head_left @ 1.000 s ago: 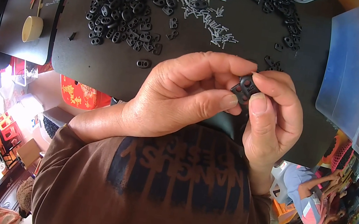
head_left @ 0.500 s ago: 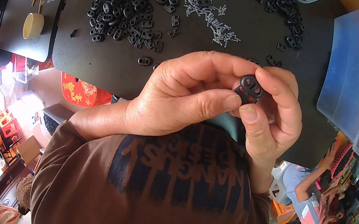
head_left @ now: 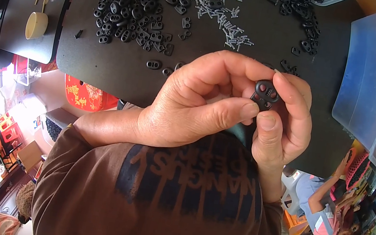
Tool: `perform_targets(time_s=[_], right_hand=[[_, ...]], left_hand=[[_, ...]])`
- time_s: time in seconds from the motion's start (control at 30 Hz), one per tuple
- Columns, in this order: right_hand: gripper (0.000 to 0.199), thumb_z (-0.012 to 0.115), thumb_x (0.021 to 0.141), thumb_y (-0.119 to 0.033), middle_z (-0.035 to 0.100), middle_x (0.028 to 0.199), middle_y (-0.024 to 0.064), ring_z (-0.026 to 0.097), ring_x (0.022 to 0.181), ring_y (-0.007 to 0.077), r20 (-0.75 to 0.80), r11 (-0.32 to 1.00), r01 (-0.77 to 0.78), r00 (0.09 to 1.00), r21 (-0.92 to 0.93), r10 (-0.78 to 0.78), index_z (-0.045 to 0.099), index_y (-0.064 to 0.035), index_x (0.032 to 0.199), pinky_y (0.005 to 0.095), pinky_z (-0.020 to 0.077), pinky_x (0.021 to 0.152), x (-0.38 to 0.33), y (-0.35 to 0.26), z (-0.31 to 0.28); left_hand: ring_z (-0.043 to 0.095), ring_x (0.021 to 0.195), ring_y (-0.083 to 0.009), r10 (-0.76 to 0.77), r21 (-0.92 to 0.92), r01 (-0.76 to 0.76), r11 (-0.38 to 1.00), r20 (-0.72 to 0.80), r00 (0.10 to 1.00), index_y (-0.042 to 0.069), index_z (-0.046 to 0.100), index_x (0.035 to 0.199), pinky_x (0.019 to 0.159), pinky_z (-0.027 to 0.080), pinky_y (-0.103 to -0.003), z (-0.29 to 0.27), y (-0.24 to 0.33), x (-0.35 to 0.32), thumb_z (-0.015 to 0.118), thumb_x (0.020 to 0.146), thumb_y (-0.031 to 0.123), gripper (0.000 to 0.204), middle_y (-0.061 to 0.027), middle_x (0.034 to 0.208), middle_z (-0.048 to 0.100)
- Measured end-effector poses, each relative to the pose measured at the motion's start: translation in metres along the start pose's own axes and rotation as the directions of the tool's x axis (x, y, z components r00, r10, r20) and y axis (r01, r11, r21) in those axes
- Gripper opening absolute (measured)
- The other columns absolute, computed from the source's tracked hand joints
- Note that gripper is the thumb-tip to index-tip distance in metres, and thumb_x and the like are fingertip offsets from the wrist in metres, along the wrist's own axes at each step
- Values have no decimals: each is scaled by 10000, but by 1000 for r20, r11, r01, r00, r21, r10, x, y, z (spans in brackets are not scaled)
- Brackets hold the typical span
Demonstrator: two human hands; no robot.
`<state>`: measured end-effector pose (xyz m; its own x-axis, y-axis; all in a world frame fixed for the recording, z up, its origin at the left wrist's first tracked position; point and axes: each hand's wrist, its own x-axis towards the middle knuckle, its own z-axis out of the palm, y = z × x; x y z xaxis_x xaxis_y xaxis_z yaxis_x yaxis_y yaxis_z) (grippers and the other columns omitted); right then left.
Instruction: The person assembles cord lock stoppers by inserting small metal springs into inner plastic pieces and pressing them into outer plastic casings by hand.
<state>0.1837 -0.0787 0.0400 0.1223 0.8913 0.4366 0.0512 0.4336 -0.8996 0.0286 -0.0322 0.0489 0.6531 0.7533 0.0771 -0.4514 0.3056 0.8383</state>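
Between my two hands sits a black two-hole cord lock point(head_left: 267, 92), its oval shell turned upward and a second black part showing below it. My left hand point(head_left: 195, 101) pinches its left side between thumb and fingers. My right hand point(head_left: 292, 117) curls round the other side, with its thumb tip just below the cord lock and its index fingertip at the top edge. Part of the lower piece is hidden behind the thumbs. Beyond my hands lie a heap of black cord lock parts point(head_left: 135, 4) and a scatter of small metal springs point(head_left: 232, 33).
More black parts point(head_left: 307, 30) lie at the far right, beside a translucent bluish plastic bin point(head_left: 367, 73). A few single pieces point(head_left: 153, 64) rest on the dark table point(head_left: 107, 66) near my left hand. A cream cup-shaped scoop point(head_left: 36, 26) stands far left. Another person point(head_left: 320, 204) is at the right.
The cord lock has turned a little in my fingers, so its holes and the lower part show more plainly. Both hands keep their hold, shifted only slightly.
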Motion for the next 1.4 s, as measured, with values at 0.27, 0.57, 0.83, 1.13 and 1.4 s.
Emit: perform_targets(time_s=[0.27,0.57,0.83,1.13,1.4], right_hand=[[312,622,834,-74,535,1051,165,553,807,144,-31,998,-4,1000,55,6,566,54,1113,229,459,669,1,1,3],[264,566,879,-127,548,1011,141,544,777,139,-81,999,-37,996,-9,36,571,38,1085,233,454,661,-2,5,8],[242,537,892,-125,562,985,152,547,790,192,-96,992,47,994,-113,-58,566,39,1068,276,462,693,-2,11,15],[232,530,886,-88,581,978,151,557,796,210,-66,957,222,969,-188,-238,565,47,1071,287,473,678,4,26,15],[238,621,811,-28,591,924,140,572,769,205,-106,974,75,989,-212,-99,594,36,1039,274,468,672,10,2,-9]], left_hand=[[598,859,-111,-2,-54,1,999,-15,1000,-17,424,1211,795,499,-261,3,-3,4,554,884,22,355,-90,995,599],[604,882,-126,26,-92,-33,995,-71,997,21,467,1156,768,516,-268,3,-13,3,557,879,11,292,-94,995,598],[570,951,-85,181,-55,-187,981,-98,979,1,495,1131,833,478,-230,2,-19,1,557,870,-35,271,-59,1006,596],[561,946,-75,224,52,-220,974,-87,971,5,495,1127,820,476,-227,-3,-21,4,560,869,-32,268,-55,1009,589],[575,879,-110,84,15,-83,996,-41,996,-7,437,1223,778,488,-249,8,-17,20,490,882,-52,348,-69,989,578]])
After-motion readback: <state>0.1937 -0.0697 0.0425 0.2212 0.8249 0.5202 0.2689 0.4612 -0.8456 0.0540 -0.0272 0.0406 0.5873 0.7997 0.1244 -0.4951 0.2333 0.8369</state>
